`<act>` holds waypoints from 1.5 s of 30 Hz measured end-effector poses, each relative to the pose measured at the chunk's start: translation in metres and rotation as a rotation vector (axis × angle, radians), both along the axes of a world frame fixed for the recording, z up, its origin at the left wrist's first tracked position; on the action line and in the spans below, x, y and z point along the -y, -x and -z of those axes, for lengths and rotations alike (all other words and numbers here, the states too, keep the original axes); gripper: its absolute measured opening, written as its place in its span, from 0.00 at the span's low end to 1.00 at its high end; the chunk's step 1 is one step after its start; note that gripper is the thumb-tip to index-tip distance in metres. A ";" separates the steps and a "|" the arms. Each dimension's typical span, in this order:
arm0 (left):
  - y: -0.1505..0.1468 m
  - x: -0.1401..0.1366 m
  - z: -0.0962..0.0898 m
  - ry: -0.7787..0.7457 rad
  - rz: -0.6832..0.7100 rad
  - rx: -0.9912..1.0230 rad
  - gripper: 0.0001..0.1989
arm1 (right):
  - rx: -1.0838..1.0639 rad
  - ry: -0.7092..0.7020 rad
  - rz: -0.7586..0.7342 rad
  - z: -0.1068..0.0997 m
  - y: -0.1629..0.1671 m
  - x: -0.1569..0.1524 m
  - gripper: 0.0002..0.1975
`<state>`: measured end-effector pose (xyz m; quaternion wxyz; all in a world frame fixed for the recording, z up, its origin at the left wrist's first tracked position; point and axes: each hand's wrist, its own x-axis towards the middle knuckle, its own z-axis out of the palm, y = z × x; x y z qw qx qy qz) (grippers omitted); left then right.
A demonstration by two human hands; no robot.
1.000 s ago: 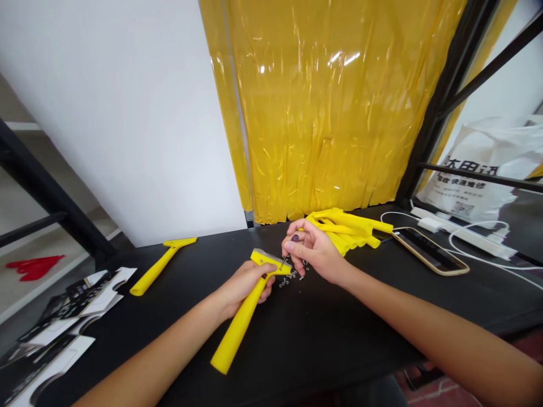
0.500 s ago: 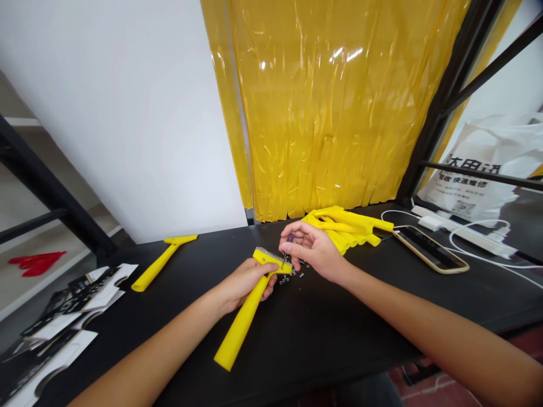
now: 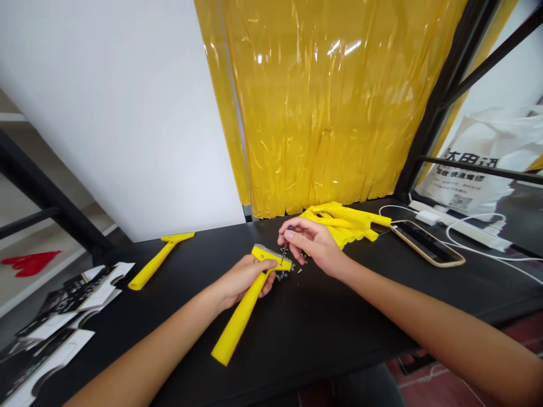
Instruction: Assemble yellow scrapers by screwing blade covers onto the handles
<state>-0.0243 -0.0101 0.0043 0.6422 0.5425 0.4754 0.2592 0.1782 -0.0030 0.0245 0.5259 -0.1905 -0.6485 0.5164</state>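
My left hand [image 3: 246,278] is closed around the head of a yellow scraper [image 3: 240,322], thumb on top, its handle slanting toward me. In my right hand [image 3: 311,243] is a small screwdriver [image 3: 285,247], pinched between thumb and fingers. Its thin shaft points down to a screw spot near the right end of the scraper's head. Small loose screws and nuts [image 3: 282,275] lie scattered on the black table just beyond and beside the head. A second yellow scraper [image 3: 156,261] rests apart on the left.
Several yellow scraper parts [image 3: 339,220] are piled behind my right hand. On the right lie a phone [image 3: 426,243] and a white power strip [image 3: 462,226] with cables. Printed cards [image 3: 80,308] lie at left. A yellow plastic curtain [image 3: 335,113] hangs behind.
The fingers of my right hand have shifted on the screwdriver, and a red part of its handle now shows. My left hand keeps its hold on the scraper. The view has shifted slightly.
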 end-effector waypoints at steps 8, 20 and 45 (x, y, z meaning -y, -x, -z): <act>-0.002 0.002 -0.003 0.004 -0.007 0.055 0.13 | -0.114 -0.025 0.095 0.001 0.002 0.000 0.08; -0.004 -0.002 0.000 0.026 -0.062 0.227 0.14 | -0.032 -0.146 0.156 0.002 0.007 0.005 0.10; -0.007 -0.007 0.001 0.071 -0.050 0.235 0.20 | 0.095 -0.262 0.197 0.007 0.005 0.010 0.13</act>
